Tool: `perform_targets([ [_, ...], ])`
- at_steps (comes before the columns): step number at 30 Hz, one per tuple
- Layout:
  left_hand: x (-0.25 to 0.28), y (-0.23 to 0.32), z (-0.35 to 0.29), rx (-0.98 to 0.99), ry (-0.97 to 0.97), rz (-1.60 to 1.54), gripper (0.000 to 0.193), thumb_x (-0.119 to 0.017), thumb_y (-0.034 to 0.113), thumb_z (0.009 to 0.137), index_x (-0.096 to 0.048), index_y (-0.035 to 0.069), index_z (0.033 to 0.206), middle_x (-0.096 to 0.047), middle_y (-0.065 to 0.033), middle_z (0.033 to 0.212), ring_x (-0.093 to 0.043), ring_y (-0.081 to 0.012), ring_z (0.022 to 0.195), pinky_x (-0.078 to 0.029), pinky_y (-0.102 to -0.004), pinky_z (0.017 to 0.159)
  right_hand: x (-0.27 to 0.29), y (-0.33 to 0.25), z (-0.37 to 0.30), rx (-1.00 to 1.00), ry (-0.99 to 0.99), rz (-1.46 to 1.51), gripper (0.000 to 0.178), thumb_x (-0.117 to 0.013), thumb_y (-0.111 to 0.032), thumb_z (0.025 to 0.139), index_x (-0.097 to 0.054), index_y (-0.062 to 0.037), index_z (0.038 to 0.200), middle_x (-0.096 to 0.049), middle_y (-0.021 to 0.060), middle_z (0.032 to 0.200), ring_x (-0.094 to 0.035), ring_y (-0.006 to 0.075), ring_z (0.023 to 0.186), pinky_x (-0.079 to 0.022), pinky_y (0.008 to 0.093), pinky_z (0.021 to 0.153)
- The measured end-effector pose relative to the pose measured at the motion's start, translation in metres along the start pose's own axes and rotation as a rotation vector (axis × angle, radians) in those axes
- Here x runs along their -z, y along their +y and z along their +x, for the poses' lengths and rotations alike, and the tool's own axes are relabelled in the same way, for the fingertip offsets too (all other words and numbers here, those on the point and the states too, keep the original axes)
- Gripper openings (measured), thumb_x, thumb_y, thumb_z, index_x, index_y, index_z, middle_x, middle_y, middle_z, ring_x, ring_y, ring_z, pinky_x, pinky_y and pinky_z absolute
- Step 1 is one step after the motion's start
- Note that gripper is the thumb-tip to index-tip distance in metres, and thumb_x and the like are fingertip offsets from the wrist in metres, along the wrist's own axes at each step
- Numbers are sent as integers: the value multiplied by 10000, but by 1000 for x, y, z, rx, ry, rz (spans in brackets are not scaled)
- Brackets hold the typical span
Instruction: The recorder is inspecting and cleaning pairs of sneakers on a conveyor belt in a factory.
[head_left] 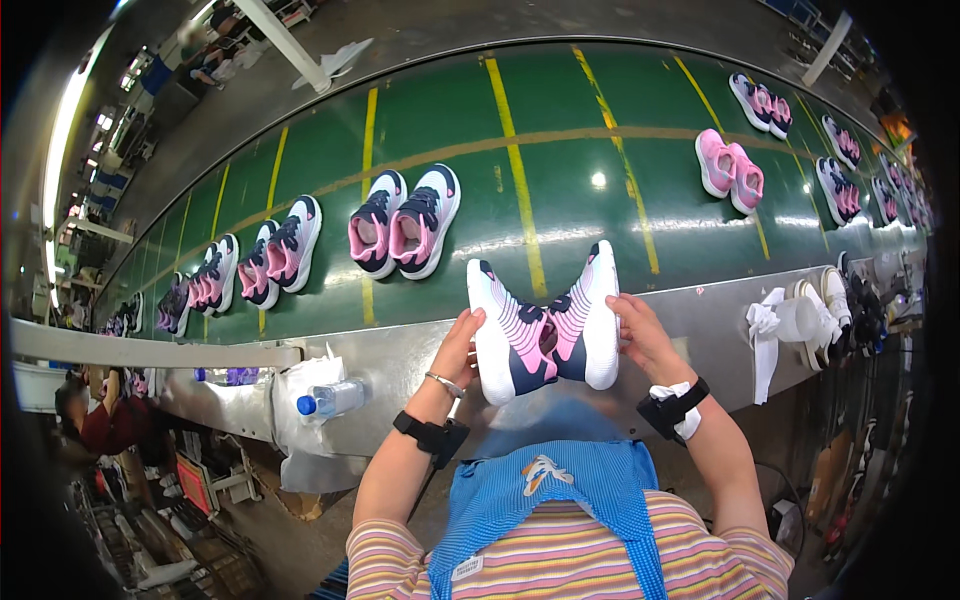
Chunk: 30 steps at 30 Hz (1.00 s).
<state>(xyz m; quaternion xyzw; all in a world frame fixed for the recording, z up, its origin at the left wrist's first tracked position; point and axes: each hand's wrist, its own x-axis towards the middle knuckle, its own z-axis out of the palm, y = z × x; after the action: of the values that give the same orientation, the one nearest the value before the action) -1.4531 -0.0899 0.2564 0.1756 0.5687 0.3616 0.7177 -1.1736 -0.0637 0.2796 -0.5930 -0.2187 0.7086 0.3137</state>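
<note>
My left hand (457, 350) grips the outer sole of a pink, white and navy sneaker (507, 330). Its match, a second sneaker (590, 325), is held by my right hand (643, 332) at its white sole. Both sneakers stand on end and tilt apart at the toes, with their heels close together over the metal ledge (700, 320). Their striped sides face me. Fingers of both hands partly disappear behind the soles.
A green belt (560, 200) with yellow lines carries several sneaker pairs, the nearest pair (405, 222) ahead to the left. Pink sneakers (730, 172) sit at right. On the ledge are a water bottle (332, 398), white cloth (763, 335) and white shoes (825, 310). A metal rail (160, 349) crosses at left.
</note>
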Motion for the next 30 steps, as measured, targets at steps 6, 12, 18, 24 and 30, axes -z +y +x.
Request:
perform_targets([
  [6, 9, 2, 1, 56, -105, -352, 469, -493, 356, 855, -407, 76, 1221, -494, -107, 1183, -485, -246, 1073, -397, -379, 914, -13, -4, 0, -10, 5, 50, 714, -659, -403, 692, -348, -47, 1227, -484, 133, 1096, -489, 250, 952, -387, 404, 719],
  [12, -26, 33, -22, 22, -346, -625, 517, -412, 402, 861, -367, 82, 1264, -444, -140, 1247, -467, -310, 1110, -376, -463, 939, -8, 9, 20, -9, -164, 507, 648, -589, -486, 698, -439, -71, 1172, -494, 118, 1108, -478, 282, 1022, -387, 485, 835],
  [18, -25, 24, -18, 47, -449, -882, 373, -410, 333, 860, -505, 92, 1128, -564, -112, 1096, -560, -293, 957, -440, -473, 836, -37, 1, 1, 15, -350, 718, 620, -487, -488, 750, -431, -77, 1211, -487, 111, 1197, -478, 280, 1083, -367, 479, 912],
  [24, -9, -49, -10, -35, 91, -216, 474, -391, 454, 879, -469, 98, 1182, -520, -66, 1145, -487, -195, 1063, -420, -355, 862, 3, 90, 19, 90, -196, 339, 316, -412, -227, 854, -534, -47, 1083, -586, 50, 1032, -560, 170, 905, -440, 332, 820],
  [30, 23, -119, 7, -162, 80, 106, 484, -371, 488, 874, -469, 127, 1182, -544, -8, 1088, -517, -140, 977, -393, -324, 832, -17, 85, -41, 653, 170, -741, 357, -506, -164, 791, -501, -100, 1142, -567, 109, 909, -540, 243, 776, -431, 347, 694],
])
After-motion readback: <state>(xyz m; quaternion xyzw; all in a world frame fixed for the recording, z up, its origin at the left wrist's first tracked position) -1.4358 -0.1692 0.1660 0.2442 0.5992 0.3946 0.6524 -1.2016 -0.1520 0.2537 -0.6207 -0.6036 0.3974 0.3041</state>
